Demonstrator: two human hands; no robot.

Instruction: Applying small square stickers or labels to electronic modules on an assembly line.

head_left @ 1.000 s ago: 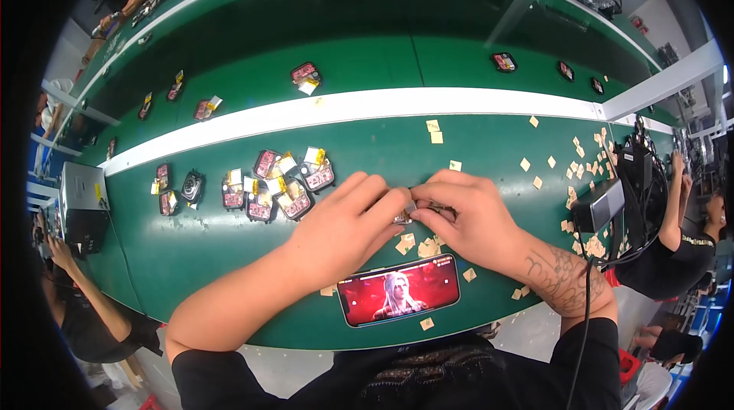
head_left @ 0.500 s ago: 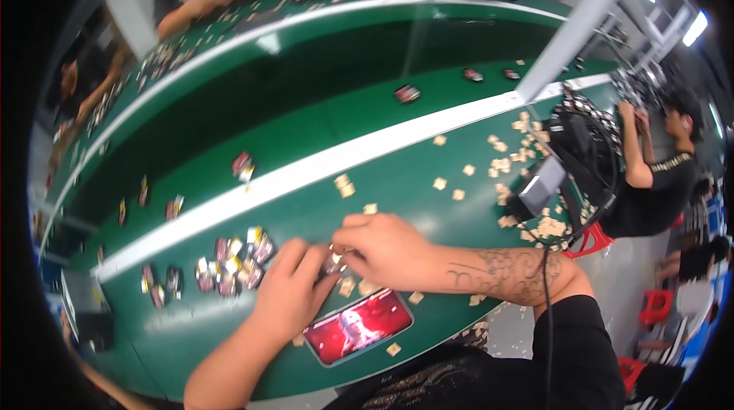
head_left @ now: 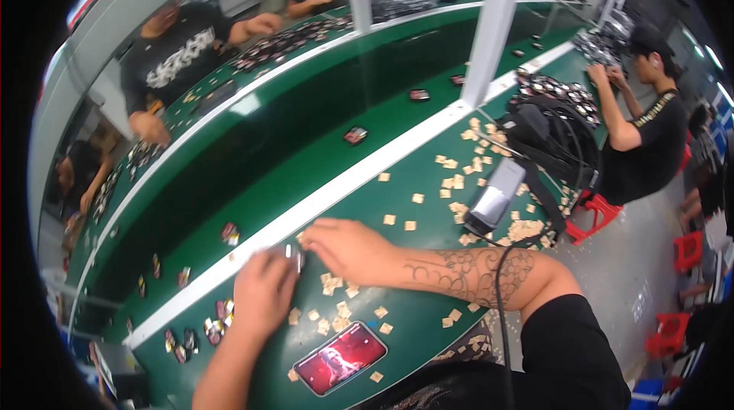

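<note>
My left hand [head_left: 265,289], smeared by motion, is closed round a small shiny dark-and-silver piece [head_left: 293,256] near the white rail. My right hand [head_left: 345,248] is just to its right, fingers bent together; what they pinch is too small to make out. Loose beige squares [head_left: 333,283] lie on the green table [head_left: 417,272] below my right hand. A phone [head_left: 340,358] with a red picture on its screen lies nearer me. Left of my left forearm are several small dark pieces [head_left: 214,331] with yellow and white parts, some hidden behind the arm.
A white rail [head_left: 329,194] divides my table from a green belt [head_left: 306,181] carrying scattered dark pieces. On the right are a silver-grey box [head_left: 497,194], a black bag [head_left: 547,135], cables and more beige squares. A co-worker [head_left: 650,119] sits beyond; others work across the belt.
Both hands have shifted left and away from the phone, and have come apart slightly. The view has turned, bringing more of the right side in. More beige squares show by the phone.
</note>
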